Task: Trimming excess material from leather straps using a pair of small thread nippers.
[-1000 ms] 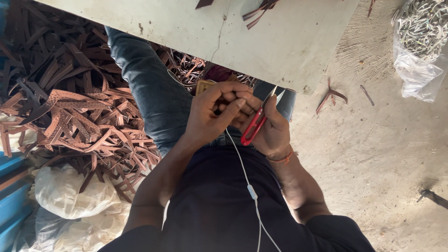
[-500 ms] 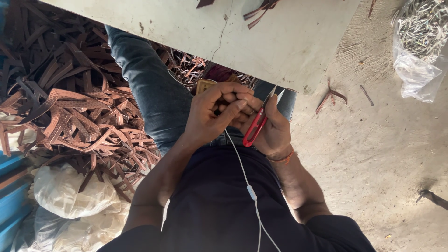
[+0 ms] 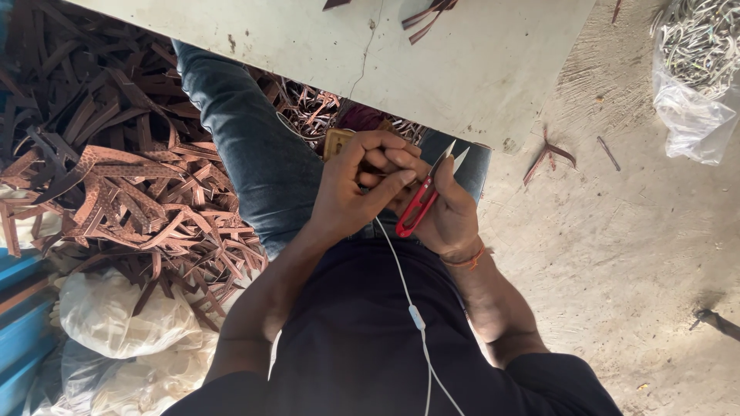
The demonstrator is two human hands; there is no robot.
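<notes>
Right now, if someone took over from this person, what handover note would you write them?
Right hand: holds red thread snips, blades open, pointing up.
Left hand: fingers curled over a small tan piece, pressed against the right hand.
Both sit over the lap, below the pale board's edge.
Brown strip heap lies left; clear bag of pale pieces upper right.
How much is done cannot be told.

Ahead: the board [image 3: 324, 46] edge hangs just beyond both hands, closing the way forward over the knees.
Left: the raised knee [image 3: 247, 146] and the strap pile [image 3: 116, 192] crowd that side; sacks [image 3: 116, 316] lie below.
Right: bare floor [image 3: 617, 254] lies open, with only scraps [image 3: 549, 154].
Far right: a bag [image 3: 694, 77] sits well apart.
</notes>
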